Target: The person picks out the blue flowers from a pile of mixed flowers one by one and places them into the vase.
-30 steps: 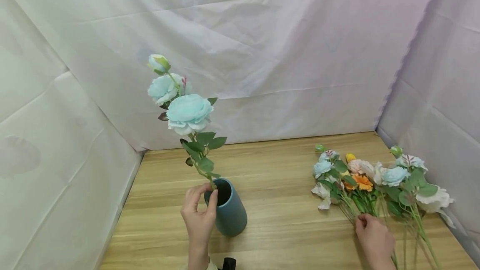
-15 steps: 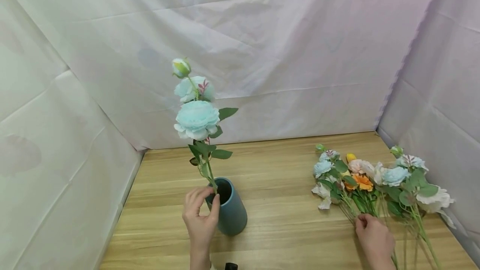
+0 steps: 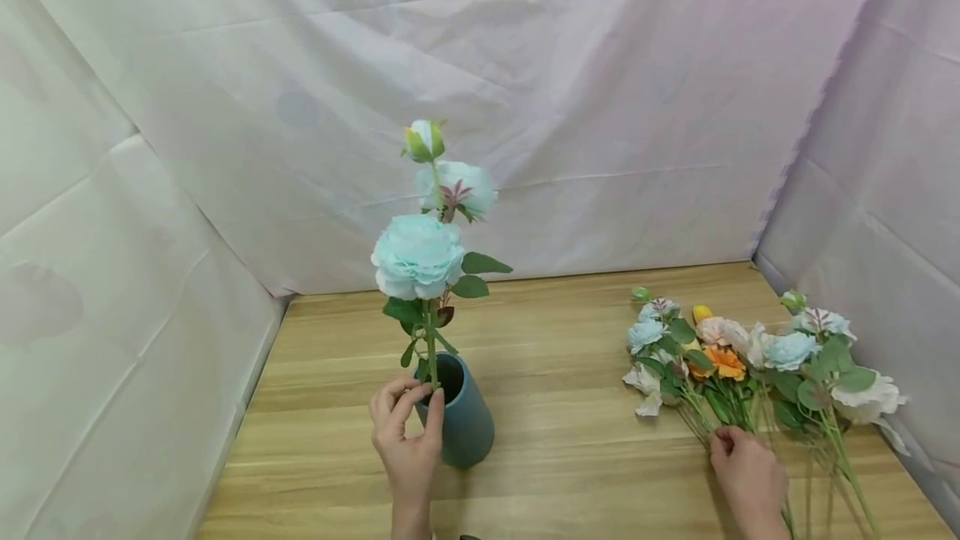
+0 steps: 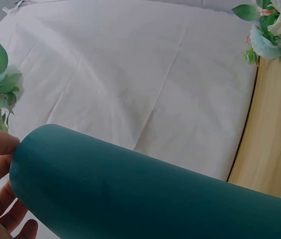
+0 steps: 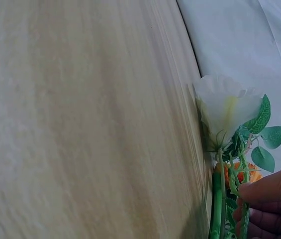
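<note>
My left hand (image 3: 408, 444) pinches the stem of a tall light-blue artificial flower (image 3: 418, 257) between thumb and fingers at the mouth of a teal vase (image 3: 467, 427). The spray stands nearly upright, with a second bloom and a bud above the front bloom. Its lower stem end is hidden at the vase mouth. In the left wrist view, the fingers (image 4: 1, 199) are beside the vase rim. At the right, my right hand (image 3: 750, 473) pinches a green flower stem (image 5: 244, 219) in the bunch lying on the table. A white flower (image 5: 225, 109) lies just beyond those fingers.
Several artificial flowers lie at the right of the wooden table (image 3: 555, 407), among them an orange flower (image 3: 726, 363), a yellow bud (image 3: 702, 313) and a white bloom (image 3: 870, 398). Pale cloth (image 3: 600, 107) hangs behind the table and at both sides.
My left hand has shifted slightly right, and the light-blue flower has swung from leaning left to nearly upright over the vase. The right hand has stayed in place.
</note>
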The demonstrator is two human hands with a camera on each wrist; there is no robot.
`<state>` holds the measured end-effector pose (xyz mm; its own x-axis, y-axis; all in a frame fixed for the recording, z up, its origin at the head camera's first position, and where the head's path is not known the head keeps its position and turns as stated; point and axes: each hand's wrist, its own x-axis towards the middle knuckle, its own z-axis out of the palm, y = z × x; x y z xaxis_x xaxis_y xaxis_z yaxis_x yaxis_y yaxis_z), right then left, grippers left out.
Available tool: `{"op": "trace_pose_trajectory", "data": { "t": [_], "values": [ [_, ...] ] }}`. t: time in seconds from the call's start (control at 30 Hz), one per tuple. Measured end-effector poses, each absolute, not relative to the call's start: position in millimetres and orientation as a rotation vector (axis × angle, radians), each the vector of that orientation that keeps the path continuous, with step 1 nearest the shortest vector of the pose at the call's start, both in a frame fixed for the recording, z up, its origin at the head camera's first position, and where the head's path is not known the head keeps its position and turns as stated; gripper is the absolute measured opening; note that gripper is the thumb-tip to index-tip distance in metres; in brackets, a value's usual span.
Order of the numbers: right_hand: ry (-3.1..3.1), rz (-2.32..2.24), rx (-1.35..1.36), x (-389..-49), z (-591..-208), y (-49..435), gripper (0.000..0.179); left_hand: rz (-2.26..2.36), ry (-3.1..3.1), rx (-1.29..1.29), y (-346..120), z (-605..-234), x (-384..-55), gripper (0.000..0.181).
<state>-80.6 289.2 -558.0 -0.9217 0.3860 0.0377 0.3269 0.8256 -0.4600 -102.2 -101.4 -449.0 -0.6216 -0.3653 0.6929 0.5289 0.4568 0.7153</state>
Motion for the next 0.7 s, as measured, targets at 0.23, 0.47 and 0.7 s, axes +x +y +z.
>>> {"op": "trace_pose_trajectory", "data": {
  "t": [0.23,0.47,0.7],
  "values": [
    [-2.878,0.693,-0.578,-80.7,-558.5,289.4,0.014,-1.233,-1.758,-0.183,-98.3,-448.2,-103.0,0.013],
    [-2.875,0.701,-0.583,-80.9,-557.7,288.6,0.014,-1.223,-1.697,-0.112,-98.6,-464.2,-107.9,0.023],
    [-2.869,0.704,-0.583,-80.5,-557.7,287.8,0.014,-1.334,-1.741,-0.023,-94.3,-451.1,-103.6,0.016]
  ]
}}
